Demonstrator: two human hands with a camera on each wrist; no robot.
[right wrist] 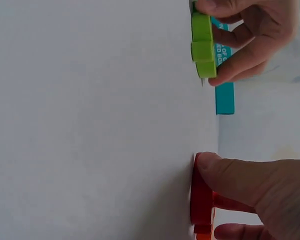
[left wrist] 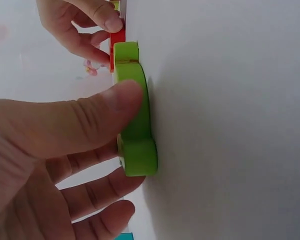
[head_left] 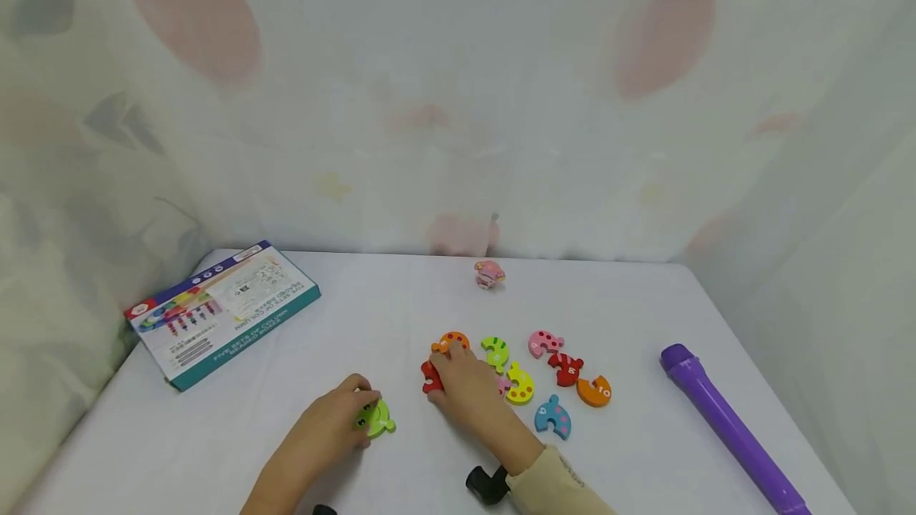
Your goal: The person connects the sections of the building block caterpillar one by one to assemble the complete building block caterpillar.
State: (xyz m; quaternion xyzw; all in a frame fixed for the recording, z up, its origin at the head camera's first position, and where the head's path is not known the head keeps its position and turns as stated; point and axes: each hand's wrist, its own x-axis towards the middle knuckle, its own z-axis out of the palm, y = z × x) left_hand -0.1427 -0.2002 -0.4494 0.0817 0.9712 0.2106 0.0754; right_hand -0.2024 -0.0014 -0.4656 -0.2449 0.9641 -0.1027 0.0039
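Note:
My left hand (head_left: 325, 426) pinches a lime-green animal-shaped puzzle piece (head_left: 377, 420) with dark eyes, low over the white table. In the left wrist view the thumb presses the edge of this green piece (left wrist: 132, 112), the fingers behind it. To the right, my right hand (head_left: 474, 394) pinches a red piece (head_left: 431, 378), partly hidden under the fingers. The right wrist view has the thumb on the edge of that red piece (right wrist: 202, 195). An orange spotted piece (head_left: 454, 338) lies just beyond the right fingertips. A yellow piece (head_left: 521, 385) and a partly covered pink one sit beside the hand.
Further right lie a green striped piece (head_left: 495, 353), a pink piece (head_left: 544, 343), a red striped one (head_left: 566, 369), an orange one (head_left: 595, 393) and a blue one (head_left: 553, 418). A flat box (head_left: 227, 312) lies back left, a purple tube (head_left: 733, 427) right, a small pink figure (head_left: 490, 274) behind.

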